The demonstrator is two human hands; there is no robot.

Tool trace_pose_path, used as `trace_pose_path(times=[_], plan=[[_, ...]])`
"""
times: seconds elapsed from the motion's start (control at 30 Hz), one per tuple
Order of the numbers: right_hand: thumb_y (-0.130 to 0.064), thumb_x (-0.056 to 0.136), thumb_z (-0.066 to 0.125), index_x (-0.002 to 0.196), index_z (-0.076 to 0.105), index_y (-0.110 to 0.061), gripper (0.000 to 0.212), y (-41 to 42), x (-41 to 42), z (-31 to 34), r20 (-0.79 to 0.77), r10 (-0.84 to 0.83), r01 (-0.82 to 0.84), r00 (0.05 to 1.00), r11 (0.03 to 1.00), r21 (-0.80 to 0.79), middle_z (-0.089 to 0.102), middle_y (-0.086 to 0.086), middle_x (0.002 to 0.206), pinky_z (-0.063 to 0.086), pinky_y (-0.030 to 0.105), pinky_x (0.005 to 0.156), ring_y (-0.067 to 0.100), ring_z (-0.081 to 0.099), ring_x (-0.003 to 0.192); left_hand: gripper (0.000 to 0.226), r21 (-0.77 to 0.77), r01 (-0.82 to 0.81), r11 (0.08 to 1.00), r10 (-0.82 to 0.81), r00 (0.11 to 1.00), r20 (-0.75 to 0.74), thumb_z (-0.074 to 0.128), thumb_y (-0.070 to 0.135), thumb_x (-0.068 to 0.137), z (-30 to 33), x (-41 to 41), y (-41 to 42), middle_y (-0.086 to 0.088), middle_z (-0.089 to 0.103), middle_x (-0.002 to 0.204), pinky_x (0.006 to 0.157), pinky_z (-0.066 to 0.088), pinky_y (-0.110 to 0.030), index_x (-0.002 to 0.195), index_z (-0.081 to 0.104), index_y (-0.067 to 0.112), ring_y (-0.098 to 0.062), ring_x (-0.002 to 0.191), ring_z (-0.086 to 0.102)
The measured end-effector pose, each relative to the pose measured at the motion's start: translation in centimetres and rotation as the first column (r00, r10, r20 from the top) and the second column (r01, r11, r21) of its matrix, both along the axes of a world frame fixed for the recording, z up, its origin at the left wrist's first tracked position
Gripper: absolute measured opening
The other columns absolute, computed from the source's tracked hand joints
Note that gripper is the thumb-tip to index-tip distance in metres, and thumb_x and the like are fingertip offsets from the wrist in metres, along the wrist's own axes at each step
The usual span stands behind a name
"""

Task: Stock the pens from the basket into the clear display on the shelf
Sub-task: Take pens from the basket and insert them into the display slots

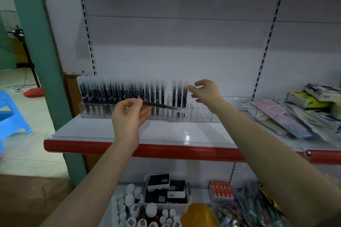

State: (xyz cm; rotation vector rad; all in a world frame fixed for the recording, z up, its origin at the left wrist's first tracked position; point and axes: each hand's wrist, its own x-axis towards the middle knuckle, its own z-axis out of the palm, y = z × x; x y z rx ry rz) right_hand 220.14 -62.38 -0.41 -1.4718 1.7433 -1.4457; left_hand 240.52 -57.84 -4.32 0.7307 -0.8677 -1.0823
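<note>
Left hand (129, 114) pinches one dark pen (156, 104) by its end — the pen lies nearly level, tip pointing to three o'clock, just in front of the clear display (201, 114). Right hand (204, 91) hovers loose-fingered, holding nothing, at the rightmost upright pens (129, 94). The white basket (167, 206) sits at six o'clock, below the shelf (166, 132). Packet writing at three o'clock is too blurred to read.

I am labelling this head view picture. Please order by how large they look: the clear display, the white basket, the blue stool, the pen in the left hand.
1. clear display, widest.
2. white basket and blue stool: look similar; the stool is cut off by the edge, so unranked.
3. pen, gripped by the left hand, smallest.
</note>
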Motion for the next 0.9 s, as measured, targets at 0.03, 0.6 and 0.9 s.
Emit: trace_pose_path(times=[0.03,0.6,0.9], plan=[[-0.023,0.089,0.061,0.114,0.055,0.002,0.036,1.0,-0.1,-0.2,0.050,-0.003,0.004,0.999,1.000,-0.008,0.063,0.011,0.086,0.054,0.035,0.076,0.020,0.063,0.077,0.006,0.003,0.011,1.000,-0.011,0.999,-0.031,0.055,0.008,0.092,0.0,0.0,0.1,-0.008,0.064,0.088,0.068,0.058,-0.023,0.091,0.052,0.013,-0.013,0.071,0.070],[-0.011,0.092,0.056,0.093,0.059,-0.001,0.011,6.5,2.1,-3.1,0.845,0.193,-0.178,0.499,0.977,-0.118,0.069,0.013,0.086,0.057,0.022,0.056,0.018,0.070,0.069,0.009,-0.191,0.077,0.979,0.038,0.846,0.532,0.064,0.014,0.086,-2.8,-3.0,2.4,-0.001,0.068,0.084,0.071,0.051,-0.015,0.084,0.056,0.017,-0.006,0.079,0.065],[-0.009,0.091,0.057,0.098,0.057,-0.001,0.010,5.8,-0.2,-1.0,0.536,0.049,0.056,0.843,0.982,-0.178,0.065,0.010,0.078,0.056,0.020,0.056,0.018,0.065,0.062,0.062,-0.068,0.158,0.985,0.073,-0.026,0.997,0.044,0.057,0.089,-5.2,-2.4,0.2,0.004,0.042,0.145,0.116,0.006,-0.046,0.139,0.039,0.021,-0.014,0.135,0.033]])
